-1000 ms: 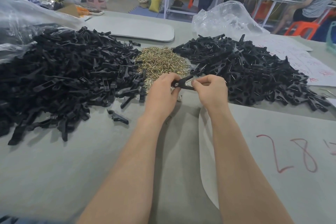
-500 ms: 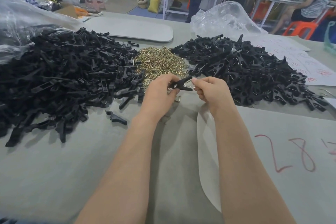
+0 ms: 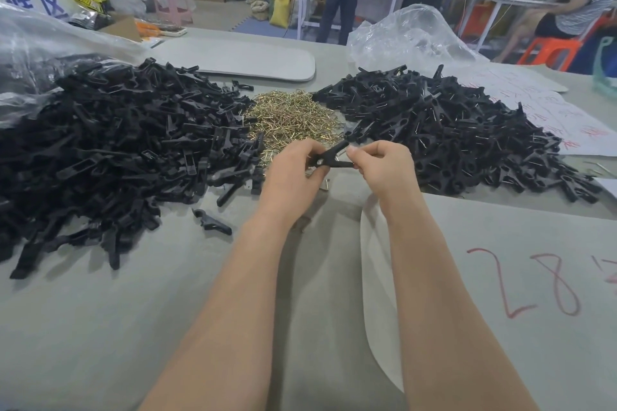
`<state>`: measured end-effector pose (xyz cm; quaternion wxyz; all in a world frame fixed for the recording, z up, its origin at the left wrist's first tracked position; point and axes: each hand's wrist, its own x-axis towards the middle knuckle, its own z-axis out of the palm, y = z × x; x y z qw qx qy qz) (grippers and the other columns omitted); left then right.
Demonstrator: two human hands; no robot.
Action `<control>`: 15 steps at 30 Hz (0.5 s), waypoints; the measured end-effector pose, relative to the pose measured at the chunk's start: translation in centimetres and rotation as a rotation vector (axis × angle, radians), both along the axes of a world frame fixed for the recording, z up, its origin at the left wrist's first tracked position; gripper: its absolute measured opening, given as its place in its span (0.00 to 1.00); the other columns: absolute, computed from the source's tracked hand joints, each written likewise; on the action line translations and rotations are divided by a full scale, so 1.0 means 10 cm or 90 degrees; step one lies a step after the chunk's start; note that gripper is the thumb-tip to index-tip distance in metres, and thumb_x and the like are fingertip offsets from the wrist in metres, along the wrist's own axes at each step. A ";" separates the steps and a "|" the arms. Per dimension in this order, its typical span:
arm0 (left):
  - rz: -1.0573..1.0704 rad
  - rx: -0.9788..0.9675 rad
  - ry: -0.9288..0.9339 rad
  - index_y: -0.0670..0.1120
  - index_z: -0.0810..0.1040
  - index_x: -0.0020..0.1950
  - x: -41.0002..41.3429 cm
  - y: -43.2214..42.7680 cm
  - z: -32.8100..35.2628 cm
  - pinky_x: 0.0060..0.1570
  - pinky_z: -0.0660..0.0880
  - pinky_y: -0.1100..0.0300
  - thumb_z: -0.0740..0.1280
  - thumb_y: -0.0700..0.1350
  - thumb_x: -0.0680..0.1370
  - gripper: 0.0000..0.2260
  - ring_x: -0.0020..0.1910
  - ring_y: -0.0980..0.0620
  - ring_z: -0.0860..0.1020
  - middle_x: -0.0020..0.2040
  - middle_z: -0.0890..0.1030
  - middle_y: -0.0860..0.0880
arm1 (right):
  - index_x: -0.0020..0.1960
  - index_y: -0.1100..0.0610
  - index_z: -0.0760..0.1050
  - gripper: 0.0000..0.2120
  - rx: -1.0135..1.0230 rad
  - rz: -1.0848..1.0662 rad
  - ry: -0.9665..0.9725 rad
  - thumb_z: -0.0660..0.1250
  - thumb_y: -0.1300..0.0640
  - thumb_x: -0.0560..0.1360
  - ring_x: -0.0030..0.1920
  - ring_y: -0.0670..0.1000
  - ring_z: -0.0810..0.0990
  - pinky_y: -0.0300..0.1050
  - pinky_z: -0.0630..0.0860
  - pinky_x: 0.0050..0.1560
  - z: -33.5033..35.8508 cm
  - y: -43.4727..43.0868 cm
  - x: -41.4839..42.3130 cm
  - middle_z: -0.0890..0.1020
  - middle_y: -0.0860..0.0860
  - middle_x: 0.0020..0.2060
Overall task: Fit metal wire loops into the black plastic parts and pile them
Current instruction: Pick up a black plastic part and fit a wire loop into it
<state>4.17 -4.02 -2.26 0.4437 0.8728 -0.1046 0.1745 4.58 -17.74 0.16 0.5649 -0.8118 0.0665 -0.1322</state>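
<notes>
1. Black part [image 3: 329,158] is held in the air over mid-table between both hands. Its two arms are splayed in a V that opens toward 3 o'clock.
2. Left hand [image 3: 293,173] grips the part's closed end, fingers curled round it. Right hand [image 3: 384,165] pinches at the V's open end with thumb and forefinger. A pale sliver there looks like the wire loop [image 3: 342,154], but it's too small to be sure.
3. Very little has changed over the last second. The part is in the same spot with the same left-hand grip. The right hand has only rolled slightly and reset its pinch at the tips. My read: the loop is still being worked in and isn't seated yet. No release, no move toward a pile.
4. Loose brass loops [image 3: 293,117] lie in a heap at 12 o'clock of the part, just beyond the hands.
5. Left pile [image 3: 117,150] of black parts at 9 o'clock shows no wire, so it's likely unfitted stock. Right pile [image 3: 450,130] at 2 o'clock shows wire glints, so it's likely finished pieces and probably where this one goes.
6. One stray part [image 3: 213,225] lies on the table [image 3: 100,327] at 7 o'clock. A paper sheet [image 3: 500,243] marked with a red "28" is at 5 o'clock.
</notes>
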 end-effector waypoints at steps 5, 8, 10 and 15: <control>-0.040 -0.021 0.015 0.52 0.77 0.47 -0.05 0.01 0.06 0.49 0.75 0.61 0.71 0.39 0.74 0.09 0.44 0.57 0.77 0.42 0.77 0.59 | 0.33 0.56 0.73 0.12 0.076 0.050 0.046 0.70 0.59 0.73 0.29 0.46 0.69 0.38 0.67 0.34 0.03 0.00 -0.02 0.73 0.49 0.27; -0.086 -0.080 0.040 0.57 0.75 0.41 -0.10 0.06 0.16 0.40 0.74 0.72 0.73 0.40 0.72 0.12 0.36 0.67 0.76 0.36 0.77 0.61 | 0.38 0.56 0.71 0.09 0.373 0.205 0.175 0.68 0.57 0.75 0.28 0.45 0.71 0.35 0.70 0.31 0.10 -0.09 -0.06 0.74 0.50 0.31; -0.121 -0.105 0.039 0.58 0.76 0.42 -0.14 0.10 0.23 0.41 0.76 0.69 0.74 0.41 0.72 0.12 0.35 0.65 0.76 0.35 0.78 0.59 | 0.44 0.57 0.73 0.12 0.481 0.313 0.256 0.68 0.49 0.72 0.31 0.46 0.75 0.37 0.74 0.34 0.11 -0.13 -0.10 0.76 0.51 0.34; -0.165 -0.132 0.038 0.52 0.78 0.46 -0.18 0.11 0.31 0.51 0.71 0.71 0.73 0.42 0.72 0.08 0.46 0.62 0.77 0.45 0.80 0.55 | 0.55 0.61 0.75 0.32 0.434 0.449 0.330 0.63 0.36 0.64 0.38 0.51 0.84 0.42 0.81 0.39 0.10 -0.05 -0.15 0.83 0.54 0.37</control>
